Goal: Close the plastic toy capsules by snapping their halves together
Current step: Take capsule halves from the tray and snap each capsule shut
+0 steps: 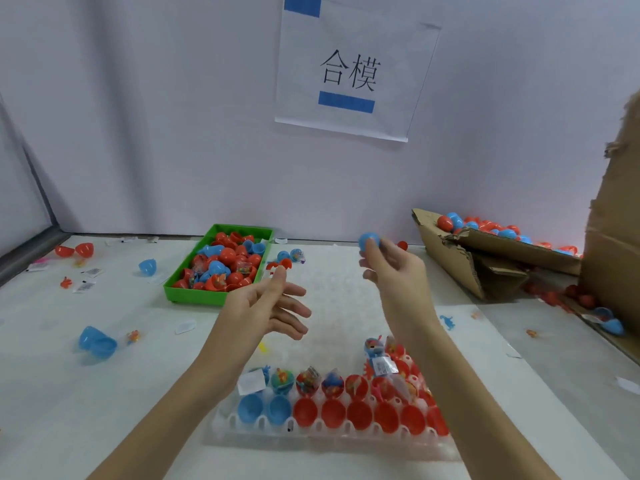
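Capsule (369, 240) at right hand (391, 268) grip.

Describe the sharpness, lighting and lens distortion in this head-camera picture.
Head view: soft, even light, faint shadows; wide-angle bending at the edges; right hand with its blue capsule and the open left hand slightly blurred; green tray soft too.

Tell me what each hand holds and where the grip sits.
The right hand pinches a blue capsule at its lower side with the fingertips. The left hand holds nothing.
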`<state>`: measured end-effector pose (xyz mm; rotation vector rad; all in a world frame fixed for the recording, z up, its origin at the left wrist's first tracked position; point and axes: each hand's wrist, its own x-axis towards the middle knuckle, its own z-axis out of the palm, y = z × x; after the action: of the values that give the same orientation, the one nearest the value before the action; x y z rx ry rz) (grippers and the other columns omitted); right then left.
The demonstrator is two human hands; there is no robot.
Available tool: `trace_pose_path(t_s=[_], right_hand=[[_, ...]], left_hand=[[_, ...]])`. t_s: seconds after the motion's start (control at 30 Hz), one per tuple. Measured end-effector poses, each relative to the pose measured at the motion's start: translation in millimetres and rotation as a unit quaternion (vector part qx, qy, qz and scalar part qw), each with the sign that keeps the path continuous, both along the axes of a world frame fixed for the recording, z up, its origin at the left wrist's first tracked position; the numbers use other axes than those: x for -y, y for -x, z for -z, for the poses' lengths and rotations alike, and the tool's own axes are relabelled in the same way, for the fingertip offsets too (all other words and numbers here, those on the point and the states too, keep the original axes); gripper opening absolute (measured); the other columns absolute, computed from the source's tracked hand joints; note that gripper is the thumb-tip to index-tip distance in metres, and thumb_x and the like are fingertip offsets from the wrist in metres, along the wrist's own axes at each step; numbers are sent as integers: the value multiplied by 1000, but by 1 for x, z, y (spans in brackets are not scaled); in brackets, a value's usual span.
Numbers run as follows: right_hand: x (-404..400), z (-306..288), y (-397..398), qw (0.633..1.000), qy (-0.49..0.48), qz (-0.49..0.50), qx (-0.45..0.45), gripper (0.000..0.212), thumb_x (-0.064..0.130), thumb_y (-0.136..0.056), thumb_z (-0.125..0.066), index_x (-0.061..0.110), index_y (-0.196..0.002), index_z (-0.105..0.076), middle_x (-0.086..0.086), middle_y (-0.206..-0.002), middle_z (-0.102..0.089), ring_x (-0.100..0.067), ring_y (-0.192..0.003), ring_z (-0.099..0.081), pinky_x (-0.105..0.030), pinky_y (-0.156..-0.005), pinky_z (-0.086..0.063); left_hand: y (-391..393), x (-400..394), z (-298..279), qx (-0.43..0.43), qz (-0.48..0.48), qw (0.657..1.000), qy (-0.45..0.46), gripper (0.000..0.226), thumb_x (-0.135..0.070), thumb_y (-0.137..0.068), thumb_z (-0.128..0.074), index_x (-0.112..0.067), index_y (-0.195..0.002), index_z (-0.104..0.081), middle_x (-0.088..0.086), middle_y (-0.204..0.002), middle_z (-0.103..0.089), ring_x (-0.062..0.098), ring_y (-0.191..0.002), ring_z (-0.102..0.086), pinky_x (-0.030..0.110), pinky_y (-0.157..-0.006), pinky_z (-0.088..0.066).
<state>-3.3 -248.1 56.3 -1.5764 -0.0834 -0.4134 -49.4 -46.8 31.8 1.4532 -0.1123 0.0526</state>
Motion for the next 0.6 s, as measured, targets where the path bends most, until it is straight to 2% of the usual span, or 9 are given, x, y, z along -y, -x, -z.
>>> trace_pose_path(t_s=[0.03, 0.1, 0.17, 0.23, 0.27, 0.37, 0.43, 0.5, 0.6], right_hand=[[10, -9, -17, 977, -203, -40, -55, 21, 23, -103, -60, 7, -113, -70, -2, -89, -71, -6, -84, -65, -16, -81, -55], [31, -27, -49, 857, -504, -59, -91, 22, 9, -104, -56, -4, -120, -64, -11, -114, -67, -16, -100, -66, -25, -103, -51], [49, -39, -75, 783, -616, -27, -79, 34, 7, -104, -55, -3, -137, -54, -15, -133, -61, -18, -114, -64, -27, -98, -55], [62, -44, -96, 751, -658, -5, -58, 35, 11, -103, -59, -1, -136, -53, -15, -136, -60, -20, -117, -65, -28, -75, -60], [67, -45, -103, 740, -670, 2, -50, 34, 15, -102, -60, -1, -132, -53, -16, -137, -61, -20, -118, -66, -28, -71, -60], [80, -45, -122, 746, -665, 16, -29, 48, 29, -103, -56, 6, -144, -48, -15, -137, -61, -17, -95, -70, -23, -67, -59], [86, -44, -127, 773, -633, 25, -35, 49, 30, -105, -52, 9, -149, -45, -17, -142, -57, -15, -81, -65, -22, -67, -59], [85, -40, -123, 832, -551, 22, -67, 46, 25, -107, -49, 4, -149, -45, -16, -143, -57, -13, -82, -63, -22, -78, -58], [74, -27, -100, 942, -304, 2, -143, 37, 13, -107, -52, -2, -141, -53, -7, -114, -66, -13, -89, -64, -30, -102, -50]], left_hand=[[-1, -2, -1, 0, -12, 1000, 13, 55, -57, -96, -53, -9, -93, -78, 19, -84, -77, 34, -70, -75, 27, -59, -61], [-1, -6, -2, 2, -28, 999, 28, 52, -54, -96, -54, -9, -85, -79, 21, -83, -76, 34, -68, -74, 27, -57, -61], [-2, -8, -4, 9, -22, 999, 39, 50, -50, -97, -55, -9, -83, -79, 24, -83, -75, 35, -67, -73, 28, -57, -60], [-2, -10, -6, 17, 1, 998, 54, 48, -47, -98, -56, -7, -84, -79, 26, -84, -73, 35, -67, -72, 29, -57, -60], [-2, -11, -6, 21, 11, 998, 58, 48, -47, -97, -56, -6, -85, -79, 27, -84, -73, 35, -67, -71, 30, -57, -60], [-1, -11, -7, 32, 26, 998, 56, 49, -45, -98, -55, -4, -84, -78, 28, -83, -72, 35, -66, -71, 31, -57, -59], [-1, -11, -6, 36, 30, 998, 52, 49, -44, -99, -54, -4, -83, -78, 28, -82, -72, 35, -65, -70, 31, -56, -59], [-1, -11, -5, 38, 29, 998, 47, 49, -43, -100, -53, -4, -82, -78, 28, -81, -72, 35, -64, -69, 31, -56, -58], [-1, -13, -5, 39, 23, 998, 45, 49, -44, -99, -54, -5, -81, -78, 26, -80, -72, 33, -63, -69, 30, -55, -58]])
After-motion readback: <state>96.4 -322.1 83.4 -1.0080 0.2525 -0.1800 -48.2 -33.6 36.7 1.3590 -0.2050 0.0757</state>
